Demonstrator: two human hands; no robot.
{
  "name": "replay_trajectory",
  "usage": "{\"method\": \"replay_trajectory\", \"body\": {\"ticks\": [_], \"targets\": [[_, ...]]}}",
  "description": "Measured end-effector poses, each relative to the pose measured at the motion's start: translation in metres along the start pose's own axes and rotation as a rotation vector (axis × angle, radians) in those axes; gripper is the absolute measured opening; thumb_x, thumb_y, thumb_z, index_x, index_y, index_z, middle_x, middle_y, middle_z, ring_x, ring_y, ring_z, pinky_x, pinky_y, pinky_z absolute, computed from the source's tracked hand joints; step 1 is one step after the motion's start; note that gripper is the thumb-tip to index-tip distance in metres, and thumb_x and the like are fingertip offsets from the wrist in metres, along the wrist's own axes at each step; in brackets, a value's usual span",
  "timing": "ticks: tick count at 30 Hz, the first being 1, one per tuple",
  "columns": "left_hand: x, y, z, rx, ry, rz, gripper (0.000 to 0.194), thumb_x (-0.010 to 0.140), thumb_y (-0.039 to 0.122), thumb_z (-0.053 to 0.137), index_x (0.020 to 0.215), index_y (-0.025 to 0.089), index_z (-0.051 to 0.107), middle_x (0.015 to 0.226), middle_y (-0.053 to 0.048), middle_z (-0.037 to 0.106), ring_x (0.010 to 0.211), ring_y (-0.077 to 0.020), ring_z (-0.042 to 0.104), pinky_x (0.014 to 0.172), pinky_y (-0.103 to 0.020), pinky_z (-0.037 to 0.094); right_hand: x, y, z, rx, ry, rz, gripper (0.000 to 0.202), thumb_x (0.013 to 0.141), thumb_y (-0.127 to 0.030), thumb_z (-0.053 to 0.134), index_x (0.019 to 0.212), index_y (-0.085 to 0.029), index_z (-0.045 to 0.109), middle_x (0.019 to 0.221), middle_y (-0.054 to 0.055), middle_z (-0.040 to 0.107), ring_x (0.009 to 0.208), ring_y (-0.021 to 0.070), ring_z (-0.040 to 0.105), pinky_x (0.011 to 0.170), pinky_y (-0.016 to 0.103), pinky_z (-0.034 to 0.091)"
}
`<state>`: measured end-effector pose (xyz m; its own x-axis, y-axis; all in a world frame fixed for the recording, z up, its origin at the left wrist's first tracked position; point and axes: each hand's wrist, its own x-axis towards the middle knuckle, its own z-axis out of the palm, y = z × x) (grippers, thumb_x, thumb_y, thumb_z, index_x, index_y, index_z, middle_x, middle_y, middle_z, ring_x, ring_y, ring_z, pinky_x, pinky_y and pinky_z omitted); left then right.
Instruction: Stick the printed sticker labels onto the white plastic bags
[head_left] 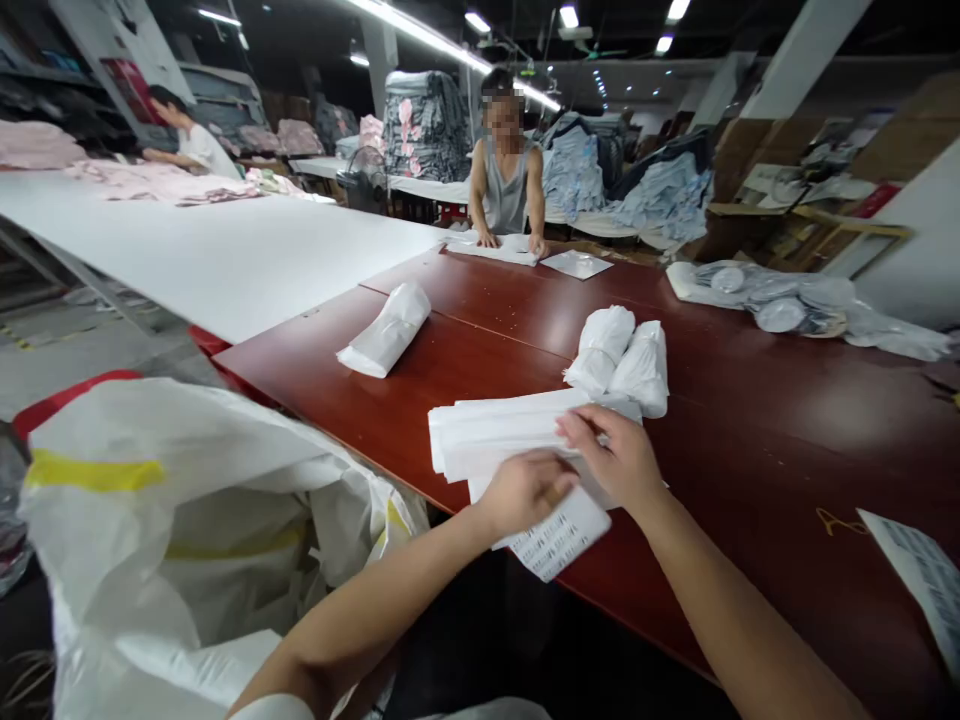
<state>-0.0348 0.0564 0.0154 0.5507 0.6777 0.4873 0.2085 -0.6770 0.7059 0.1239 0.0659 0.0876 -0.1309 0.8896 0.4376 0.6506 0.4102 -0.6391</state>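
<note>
My left hand point(529, 490), its fingers curled, is closed on a sheet of printed labels point(559, 545) that juts past the table's front edge. Beside it, my right hand point(619, 455) has thumb and forefinger brought together over a stack of flat white plastic bags point(495, 430). Whatever sits between those fingertips is too small to make out. Just behind the stack lie two white bundles point(600, 350), the left one cinched round its middle by a band. Farther left on the table rests another folded white bundle point(390, 330).
A large white sack point(97, 540) with yellow stripes gapes at the lower left. On the red-brown table point(750, 440), clear plastic wrapping point(795, 300) and a printed sheet point(911, 570) lie right. Across it, a co-worker point(506, 170) handles white bags. A white table point(300, 240) adjoins.
</note>
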Motion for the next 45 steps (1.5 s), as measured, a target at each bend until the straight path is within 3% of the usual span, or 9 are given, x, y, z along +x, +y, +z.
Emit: {"method": "replay_trajectory", "body": {"ticks": [3,10,18,23,29,35,37,41,45], "targets": [[0.013,-0.013,-0.004,-0.008,0.073,-0.218,0.051,0.105,0.051,0.043,0.069,0.019,0.061,0.069,-0.003,0.066,0.064,-0.0175,0.062,0.062,-0.029,0.047,-0.035,0.014,-0.017,-0.028,-0.072,0.084,0.022,0.094,-0.045,0.064,0.103,-0.027,0.075,0.097,0.001,0.076,0.085,0.0204,0.07,0.071,0.031,0.056],[0.013,-0.018,0.004,0.006,0.046,-0.288,0.055,0.107,0.053,0.033,0.076,0.018,0.061,0.068,-0.001,0.061,0.064,-0.0153,0.056,0.061,-0.026,0.039,-0.062,0.035,0.015,-0.134,0.073,-0.037,0.013,0.097,-0.029,0.062,0.105,-0.027,0.071,0.101,0.004,0.071,0.093,0.0219,0.067,0.077,0.036,0.059],[0.017,-0.025,0.004,-0.103,-0.02,-0.331,0.054,0.104,0.054,0.041,0.065,0.018,0.05,0.061,0.003,0.049,0.059,-0.0125,0.045,0.057,-0.026,0.033,-0.076,0.039,0.014,-0.275,0.064,-0.137,0.009,0.096,-0.023,0.062,0.102,-0.027,0.068,0.1,0.004,0.07,0.094,0.0222,0.068,0.082,0.038,0.057],[0.013,-0.02,0.003,-0.127,0.052,-0.369,0.056,0.103,0.056,0.044,0.066,0.017,0.059,0.062,0.001,0.054,0.06,-0.0129,0.048,0.058,-0.026,0.034,-0.074,0.041,0.017,-0.098,0.006,-0.004,0.016,0.093,-0.034,0.07,0.106,-0.027,0.065,0.089,0.003,0.07,0.083,0.0215,0.067,0.071,0.036,0.057],[0.011,-0.019,0.005,0.005,0.063,-0.352,0.058,0.104,0.055,0.041,0.063,0.017,0.055,0.058,0.002,0.051,0.057,-0.0116,0.046,0.056,-0.026,0.032,-0.071,0.041,0.02,-0.154,0.059,-0.075,0.011,0.096,-0.025,0.064,0.105,-0.028,0.068,0.102,0.004,0.071,0.098,0.0238,0.067,0.085,0.041,0.057],[0.015,-0.02,0.003,-0.033,0.048,-0.319,0.049,0.105,0.049,0.045,0.072,0.018,0.063,0.075,-0.002,0.069,0.069,-0.0157,0.062,0.064,-0.027,0.047,-0.078,0.027,0.011,0.059,-0.076,-0.084,0.008,0.092,-0.022,0.062,0.087,-0.027,0.067,0.087,0.002,0.068,0.069,0.0159,0.062,0.061,0.03,0.054],[0.016,-0.019,0.002,-0.084,0.057,-0.241,0.042,0.105,0.044,0.048,0.077,0.017,0.066,0.111,-0.009,0.074,0.098,-0.0214,0.069,0.085,-0.034,0.055,-0.076,0.032,0.002,0.197,0.035,-0.057,0.007,0.09,-0.027,0.065,0.084,-0.026,0.066,0.094,0.003,0.07,0.08,0.0183,0.067,0.072,0.033,0.058],[0.014,-0.018,0.001,-0.03,-0.013,-0.054,0.039,0.102,0.036,0.054,0.069,0.018,0.064,0.154,-0.009,0.052,0.14,-0.0296,0.05,0.113,-0.047,0.047,-0.064,0.071,-0.022,0.267,0.665,0.307,0.019,0.089,-0.041,0.069,0.092,-0.022,0.071,0.123,0.009,0.07,0.116,0.0281,0.066,0.095,0.043,0.057],[0.014,-0.02,0.002,0.056,-0.059,0.008,0.038,0.101,0.034,0.057,0.067,0.018,0.065,0.163,-0.006,0.04,0.151,-0.0315,0.034,0.12,-0.05,0.039,-0.057,0.115,-0.029,0.305,0.75,0.562,0.031,0.083,-0.047,0.074,0.098,-0.019,0.076,0.131,0.01,0.069,0.118,0.0296,0.067,0.092,0.038,0.059]]}}
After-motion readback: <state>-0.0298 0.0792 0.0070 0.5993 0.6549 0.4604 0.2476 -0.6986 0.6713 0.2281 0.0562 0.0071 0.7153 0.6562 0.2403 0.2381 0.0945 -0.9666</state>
